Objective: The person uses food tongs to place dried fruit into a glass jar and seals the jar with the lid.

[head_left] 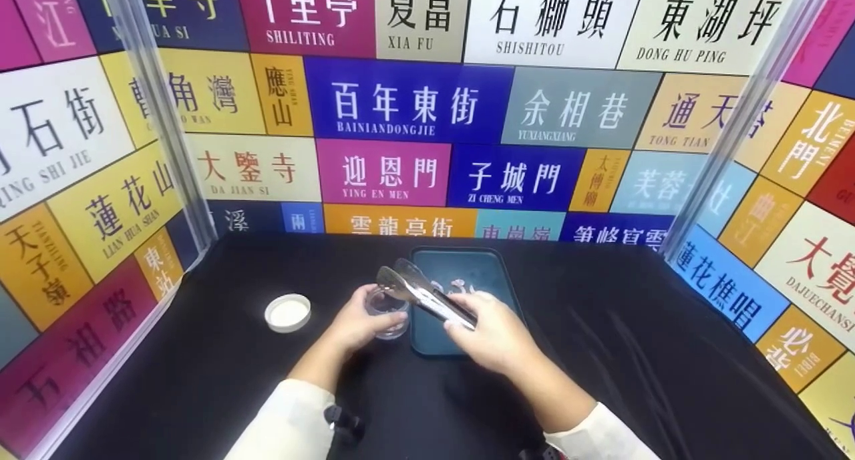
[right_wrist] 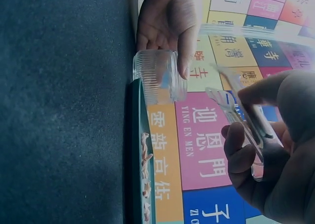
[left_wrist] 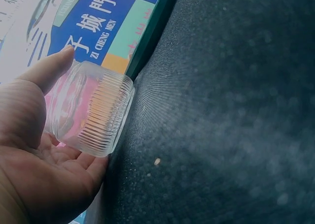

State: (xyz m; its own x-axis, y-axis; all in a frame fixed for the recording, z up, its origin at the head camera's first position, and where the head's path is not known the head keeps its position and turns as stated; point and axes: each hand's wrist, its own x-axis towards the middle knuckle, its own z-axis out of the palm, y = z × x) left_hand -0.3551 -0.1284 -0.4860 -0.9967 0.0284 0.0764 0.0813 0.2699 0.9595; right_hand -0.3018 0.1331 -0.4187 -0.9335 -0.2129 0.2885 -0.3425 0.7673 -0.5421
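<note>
My left hand (head_left: 357, 323) grips a clear ribbed jar (left_wrist: 101, 113), thumb on one side and fingers on the other. The jar stands upright beside the left edge of a dark teal tray (head_left: 461, 263), its open mouth facing up. In my right hand (head_left: 497, 333) is a pair of metal tongs (head_left: 427, 298), held by the handles between thumb and fingers. The slotted tong ends point left, above the jar, and stand apart with nothing visible between them. Several small pale pinkish pieces (right_wrist: 145, 160) lie on the tray, partly covered by the tongs and right hand in the head view.
A round white lid (head_left: 288, 313) lies left of the jar on the black tablecloth (head_left: 220, 373). Behind the table stands a wall of colourful sign panels (head_left: 407, 106), with clear upright posts (head_left: 177, 139) at the table's back corners. A tiny light crumb (left_wrist: 157, 161) lies on the cloth.
</note>
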